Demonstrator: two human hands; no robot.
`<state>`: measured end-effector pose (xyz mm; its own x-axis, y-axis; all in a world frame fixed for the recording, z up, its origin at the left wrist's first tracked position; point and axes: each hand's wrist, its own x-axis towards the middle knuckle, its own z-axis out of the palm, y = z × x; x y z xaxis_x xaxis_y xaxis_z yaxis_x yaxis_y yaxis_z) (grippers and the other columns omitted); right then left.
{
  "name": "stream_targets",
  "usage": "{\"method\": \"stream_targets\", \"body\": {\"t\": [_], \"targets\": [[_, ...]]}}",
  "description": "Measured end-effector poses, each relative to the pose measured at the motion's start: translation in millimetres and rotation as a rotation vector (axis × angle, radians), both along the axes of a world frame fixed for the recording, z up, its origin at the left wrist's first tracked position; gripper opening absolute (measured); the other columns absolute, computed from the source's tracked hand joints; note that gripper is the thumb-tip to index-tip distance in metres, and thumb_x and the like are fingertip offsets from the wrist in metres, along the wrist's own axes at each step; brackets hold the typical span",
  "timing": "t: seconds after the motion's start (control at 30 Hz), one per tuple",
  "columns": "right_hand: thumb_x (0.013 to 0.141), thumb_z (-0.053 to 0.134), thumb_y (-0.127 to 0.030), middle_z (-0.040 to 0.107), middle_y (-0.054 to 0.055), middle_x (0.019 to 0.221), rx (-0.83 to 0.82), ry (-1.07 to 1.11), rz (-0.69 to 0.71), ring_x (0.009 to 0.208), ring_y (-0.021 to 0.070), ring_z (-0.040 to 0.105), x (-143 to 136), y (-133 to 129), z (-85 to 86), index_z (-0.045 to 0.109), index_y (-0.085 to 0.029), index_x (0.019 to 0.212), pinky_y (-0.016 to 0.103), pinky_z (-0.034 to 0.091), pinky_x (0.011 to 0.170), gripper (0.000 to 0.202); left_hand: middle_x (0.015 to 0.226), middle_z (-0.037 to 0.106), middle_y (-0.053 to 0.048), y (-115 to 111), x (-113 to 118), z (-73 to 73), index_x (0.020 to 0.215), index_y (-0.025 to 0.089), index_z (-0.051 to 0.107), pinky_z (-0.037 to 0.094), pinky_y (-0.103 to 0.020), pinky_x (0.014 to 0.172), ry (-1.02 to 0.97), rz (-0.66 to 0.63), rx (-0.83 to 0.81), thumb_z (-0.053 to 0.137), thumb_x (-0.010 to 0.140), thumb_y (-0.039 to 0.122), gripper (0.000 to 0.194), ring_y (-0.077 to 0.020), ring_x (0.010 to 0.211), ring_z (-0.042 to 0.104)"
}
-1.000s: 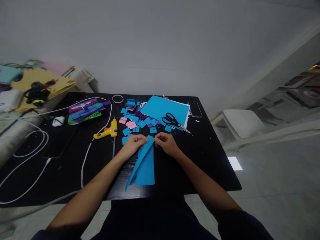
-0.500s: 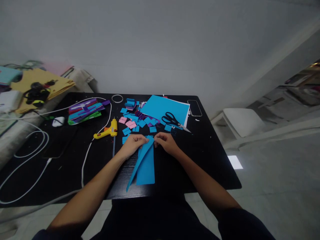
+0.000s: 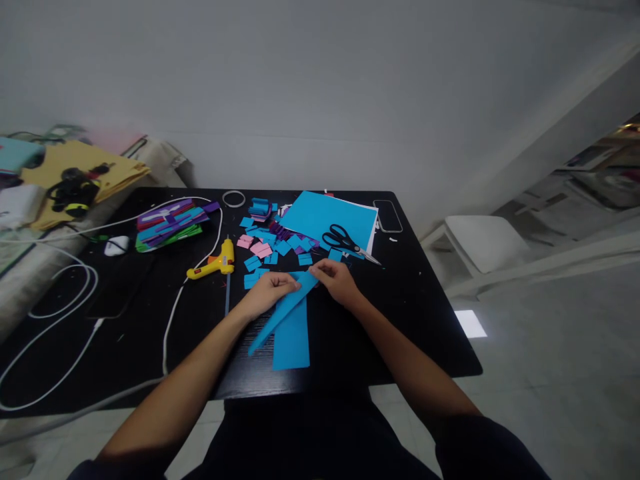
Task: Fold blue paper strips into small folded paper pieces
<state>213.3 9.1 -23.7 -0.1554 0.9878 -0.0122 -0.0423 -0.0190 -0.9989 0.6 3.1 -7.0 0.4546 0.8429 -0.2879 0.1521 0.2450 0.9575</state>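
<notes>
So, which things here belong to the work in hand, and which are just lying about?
In the work:
long blue piece, held by left hand and right hand
likely also scissors, blue sheet, yellow glue gun

Seemingly just lying about:
white cable
white chair
yellow stack

a plain blue strip of paper (image 3: 284, 315) slants from near left to far right, its far end pinched by the left grip (image 3: 299, 285) and the right grip (image 3: 311, 270). under it a second blue strip (image 3: 292, 343) lies flat on the table (image 3: 380, 333), lengthwise from near to far, its near edge straight; whether the two are joined is unclear.
</notes>
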Motion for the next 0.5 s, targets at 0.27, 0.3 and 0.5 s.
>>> {"method": "stream_targets", "body": {"t": [0.27, 0.3, 0.5], "targets": [[0.082, 0.073, -0.056, 0.064, 0.001, 0.08, 0.028, 0.06, -0.368, 0.072, 0.0168, 0.061, 34, 19, 0.2, 0.066, -0.021, 0.086, 0.031, 0.057, 0.069, 0.036, 0.066, 0.075, -0.009, 20, -29, 8.8, 0.067, 0.013, 0.073, 0.058, -0.028, 0.058, -0.049, 0.224, -0.003, 0.093, 0.064, 0.04, 0.034, -0.0168, 0.055, 0.068], [0.082, 0.072, -0.056, 0.064, 0.0, 0.081, 0.021, 0.069, -0.376, 0.072, 0.0165, 0.061, 35, 20, -0.5, 0.066, -0.021, 0.087, 0.031, 0.057, 0.069, 0.035, 0.068, 0.075, -0.009, 23, -32, 7.9, 0.068, 0.013, 0.073, 0.057, -0.026, 0.059, -0.063, 0.288, 0.019, 0.093, 0.065, 0.041, 0.034, -0.0154, 0.056, 0.068], [0.08, 0.073, -0.044, 0.06, -0.003, 0.069, -0.106, 0.101, -0.09, 0.064, 0.0135, 0.061, 34, 17, 5.0, 0.063, -0.021, 0.076, 0.028, 0.056, 0.066, 0.026, 0.071, 0.069, -0.001, 32, -38, 3.8, 0.075, 0.018, 0.063, 0.054, -0.023, 0.059, -0.206, 0.592, 0.141, 0.082, 0.071, 0.044, 0.032, -0.0126, 0.061, 0.064]]}}
